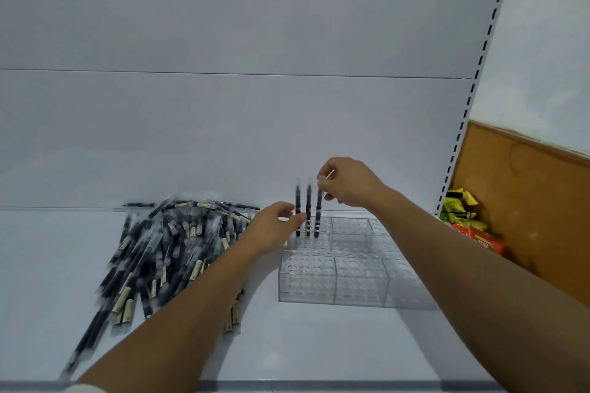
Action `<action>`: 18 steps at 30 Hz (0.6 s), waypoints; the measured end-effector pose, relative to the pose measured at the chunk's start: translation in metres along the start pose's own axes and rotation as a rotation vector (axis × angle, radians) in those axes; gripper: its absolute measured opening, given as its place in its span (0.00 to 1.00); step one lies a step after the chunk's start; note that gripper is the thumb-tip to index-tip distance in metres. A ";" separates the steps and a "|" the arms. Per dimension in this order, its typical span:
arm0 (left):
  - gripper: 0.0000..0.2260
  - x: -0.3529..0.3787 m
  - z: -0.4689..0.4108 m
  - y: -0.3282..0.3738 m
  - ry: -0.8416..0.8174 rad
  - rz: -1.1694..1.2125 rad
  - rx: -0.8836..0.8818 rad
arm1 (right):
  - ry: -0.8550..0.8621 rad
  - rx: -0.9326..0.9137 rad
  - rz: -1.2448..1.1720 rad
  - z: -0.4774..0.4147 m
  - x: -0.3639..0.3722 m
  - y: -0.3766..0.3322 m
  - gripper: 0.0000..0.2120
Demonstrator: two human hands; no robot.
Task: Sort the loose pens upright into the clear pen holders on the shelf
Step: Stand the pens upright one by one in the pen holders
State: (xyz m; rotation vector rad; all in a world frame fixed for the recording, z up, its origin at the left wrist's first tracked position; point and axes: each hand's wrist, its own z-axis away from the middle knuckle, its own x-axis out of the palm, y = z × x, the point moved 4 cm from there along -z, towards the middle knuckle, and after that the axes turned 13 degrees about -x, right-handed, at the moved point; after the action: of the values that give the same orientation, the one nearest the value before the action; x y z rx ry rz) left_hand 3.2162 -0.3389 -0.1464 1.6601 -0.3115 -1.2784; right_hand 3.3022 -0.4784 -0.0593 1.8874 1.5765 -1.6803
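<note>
The person's left hand (274, 228) and right hand (348, 183) are bare, both forearms (178, 313) are uncovered as far as they show, and a white fabric sleeve edge (84, 389) caps the left arm.

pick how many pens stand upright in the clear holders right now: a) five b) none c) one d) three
d: three dark pens stand side by side in the back-left holder, and the right hand pinches the top of the rightmost one.
</note>
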 end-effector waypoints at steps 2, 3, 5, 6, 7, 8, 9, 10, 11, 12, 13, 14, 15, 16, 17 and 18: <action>0.22 -0.012 0.007 0.001 0.039 -0.013 0.010 | -0.017 0.001 0.060 0.002 -0.001 -0.001 0.02; 0.21 -0.020 0.012 0.002 0.060 -0.019 0.027 | -0.023 0.001 0.101 0.003 -0.002 -0.002 0.05; 0.18 -0.039 0.025 0.002 0.098 -0.035 0.061 | 0.014 -0.010 0.205 0.008 -0.007 -0.008 0.13; 0.16 -0.049 0.032 0.001 0.121 -0.032 0.073 | 0.064 -0.028 0.257 0.011 -0.011 -0.014 0.16; 0.15 -0.060 0.040 -0.002 0.152 -0.019 0.081 | 0.124 -0.055 0.292 0.015 -0.014 -0.023 0.17; 0.13 -0.072 0.048 -0.007 0.189 0.000 0.084 | 0.175 -0.088 0.298 0.020 -0.014 -0.034 0.17; 0.12 -0.083 0.056 -0.013 0.229 0.018 0.080 | 0.200 -0.125 0.278 0.025 -0.011 -0.048 0.15; 0.12 -0.094 0.064 -0.020 0.273 0.022 0.071 | 0.185 -0.161 0.243 0.030 -0.003 -0.063 0.13; 0.11 -0.103 0.073 -0.028 0.320 0.015 0.060 | 0.130 -0.194 0.203 0.036 0.009 -0.079 0.11; 0.11 -0.112 0.082 -0.037 0.373 0.009 0.053 | 0.047 -0.224 0.173 0.043 0.025 -0.094 0.10; 0.10 -0.120 0.092 -0.046 0.424 0.008 0.043 | -0.047 -0.256 0.161 0.051 0.045 -0.109 0.09; 0.09 -0.128 0.102 -0.055 0.470 0.003 0.033 | -0.129 -0.290 0.163 0.059 0.064 -0.122 0.10; 0.09 -0.134 0.112 -0.065 0.505 -0.016 0.025 | -0.188 -0.318 0.169 0.067 0.082 -0.132 0.10; 0.09 -0.139 0.121 -0.075 0.531 -0.052 0.019 | -0.225 -0.337 0.176 0.075 0.098 -0.139 0.11; 0.09 -0.143 0.129 -0.086 0.554 -0.096 0.013 | -0.252 -0.342 0.189 0.081 0.111 -0.142 0.12; 0.10 -0.147 0.135 -0.099 0.569 -0.139 -0.008 | -0.269 -0.340 0.206 0.088 0.123 -0.144 0.13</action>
State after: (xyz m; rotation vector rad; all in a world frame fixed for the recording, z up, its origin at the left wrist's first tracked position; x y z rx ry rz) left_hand 3.0079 -0.2612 -0.1337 1.9801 0.1558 -0.8484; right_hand 3.1154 -0.4069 -0.1178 1.5262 1.4025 -1.4065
